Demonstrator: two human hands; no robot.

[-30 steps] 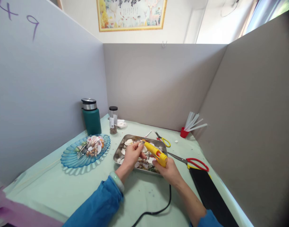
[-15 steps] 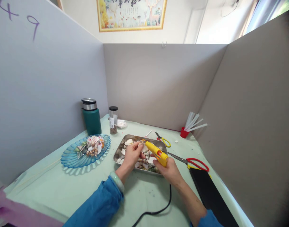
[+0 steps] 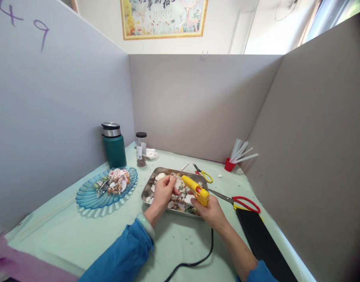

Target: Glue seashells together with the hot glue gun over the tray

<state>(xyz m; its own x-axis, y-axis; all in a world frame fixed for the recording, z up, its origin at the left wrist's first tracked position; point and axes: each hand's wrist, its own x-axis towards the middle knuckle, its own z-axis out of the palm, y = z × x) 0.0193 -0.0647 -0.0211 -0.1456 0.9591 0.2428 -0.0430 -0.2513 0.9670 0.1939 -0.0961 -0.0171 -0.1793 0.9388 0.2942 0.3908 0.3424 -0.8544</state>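
My right hand (image 3: 208, 207) grips a yellow hot glue gun (image 3: 196, 190), its nozzle pointing up and left. Close to that nozzle, my left hand (image 3: 165, 192) pinches a small pale shell (image 3: 173, 178) between thumb and fingers; most of it is hidden by the fingertips. Both hands are over a metal tray (image 3: 145, 194) holding shells and small stones. From the glue gun's handle a black cord (image 3: 194, 264) runs down to the near edge. A green bangle sits on my left wrist.
At left stands a blue scalloped plate (image 3: 86, 199) of shells, with a green flask (image 3: 114, 150) and a clear jar (image 3: 141, 150) behind. Right of the tray lie yellow scissors (image 3: 208, 177), red-handled scissors (image 3: 246, 203) and a black flat object (image 3: 262, 243). A red cup (image 3: 229, 165) holds glue sticks.
My left hand has shifted very slightly left, and the gap between its fingertips and the nozzle has grown a little. The glue gun is almost still.
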